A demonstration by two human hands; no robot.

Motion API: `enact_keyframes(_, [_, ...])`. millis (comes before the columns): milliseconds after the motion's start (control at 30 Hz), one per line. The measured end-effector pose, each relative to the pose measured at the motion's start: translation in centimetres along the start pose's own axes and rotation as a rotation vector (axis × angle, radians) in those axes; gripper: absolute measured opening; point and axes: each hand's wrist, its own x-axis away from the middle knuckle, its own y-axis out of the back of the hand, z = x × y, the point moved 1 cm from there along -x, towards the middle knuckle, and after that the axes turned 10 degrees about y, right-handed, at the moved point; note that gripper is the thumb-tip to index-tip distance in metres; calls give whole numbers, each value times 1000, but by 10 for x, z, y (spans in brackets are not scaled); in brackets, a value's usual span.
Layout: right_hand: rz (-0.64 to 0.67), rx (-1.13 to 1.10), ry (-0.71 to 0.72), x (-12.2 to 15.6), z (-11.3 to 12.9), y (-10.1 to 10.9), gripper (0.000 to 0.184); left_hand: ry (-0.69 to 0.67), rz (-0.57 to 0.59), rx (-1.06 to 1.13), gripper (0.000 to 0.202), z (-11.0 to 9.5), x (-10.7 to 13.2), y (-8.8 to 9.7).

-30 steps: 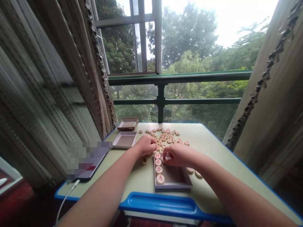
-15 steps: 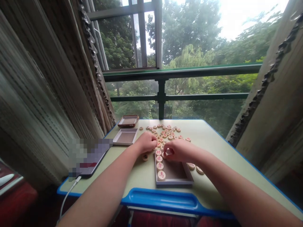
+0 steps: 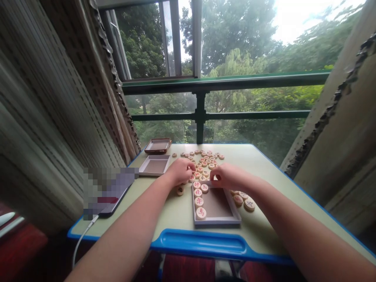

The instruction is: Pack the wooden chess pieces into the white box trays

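My left hand (image 3: 182,171) is curled with its fingers closed at the near left of a spread of wooden xiangqi pieces (image 3: 205,159); what its fingertips hold, if anything, is hidden. Over the far edge of a shallow open box (image 3: 219,222) hovers my right hand (image 3: 225,176), fingers bent, with a gap between thumb and forefinger and no piece visible there. Inside the box, several red-marked pieces line the left side, one of them a horse piece (image 3: 201,213). Another piece (image 3: 204,188) lies beside the top of that column.
Loose pieces (image 3: 249,204) lie right of the box, and one piece (image 3: 180,190) lies left of it. A white tray (image 3: 143,174) and a brown-edged tray (image 3: 158,152) stand back left. A phone (image 3: 117,201) with a cable rests at the left edge. A blue trough (image 3: 202,244) fronts the table.
My right hand has let go of the piece in the box and moved up and right. My left hand's fingers have shifted slightly upward in view.
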Motion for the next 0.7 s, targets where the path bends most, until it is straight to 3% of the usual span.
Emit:
enact_keyframes(233, [-17,-23,30,0,-1,1,18,-43,87,-29,31,-1,0,-1])
enact_keyframes(533, [-62,-36,83,-1,-4,3,21,-3,104,-11,33,-3,2,0])
enact_keyframes(700, [-132,50,-142,-5,-21,0,26,-5,120,-1,28,-5,3,2])
